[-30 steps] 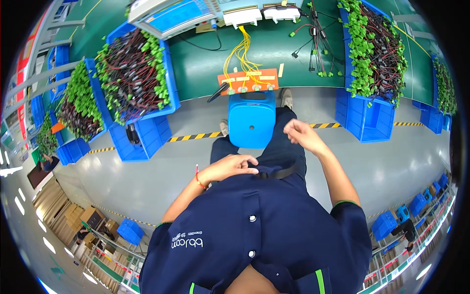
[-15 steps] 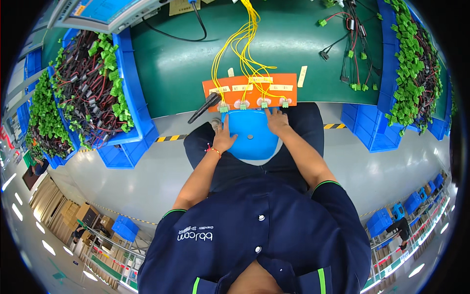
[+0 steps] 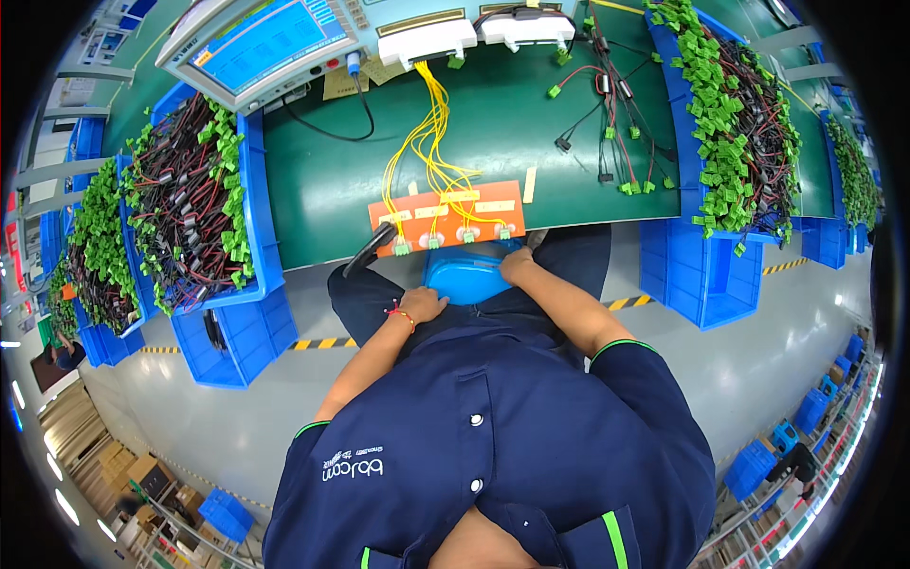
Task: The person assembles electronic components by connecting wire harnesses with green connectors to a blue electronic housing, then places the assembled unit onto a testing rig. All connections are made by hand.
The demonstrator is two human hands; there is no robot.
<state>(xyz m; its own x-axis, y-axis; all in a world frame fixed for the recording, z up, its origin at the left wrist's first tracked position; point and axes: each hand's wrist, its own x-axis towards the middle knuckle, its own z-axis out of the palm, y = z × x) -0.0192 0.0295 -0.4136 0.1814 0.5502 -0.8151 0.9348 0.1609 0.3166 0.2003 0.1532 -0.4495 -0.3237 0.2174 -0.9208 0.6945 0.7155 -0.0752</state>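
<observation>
A blue plastic stool [image 3: 463, 282] stands between my legs, below the front edge of the green worktable [image 3: 322, 194]. My left hand [image 3: 423, 304] is closed at the stool's near left edge, its fingers partly hidden. At the right edge of the seat, my right hand [image 3: 516, 266] is curled round the rim. Just beyond the stool, an orange board [image 3: 445, 216] lies at the table edge with several small green connectors along its front. Yellow wires [image 3: 431, 123] run from it to white connector blocks at the back. A black handle-like tool [image 3: 370, 248] sticks out at the board's left corner.
A tester with a screen [image 3: 270, 47] stands at the back left. Blue bins [image 3: 256, 190] full of wire harnesses with green connectors flank the table on both sides. Loose harnesses [image 3: 607, 104] lie at the right rear. Striped tape [image 3: 322, 343] marks the floor.
My view has shifted, bringing the tester and the white blocks into sight. Both hands have come back toward my body, the fingers curling; the stool has come nearer and shows less of its seat.
</observation>
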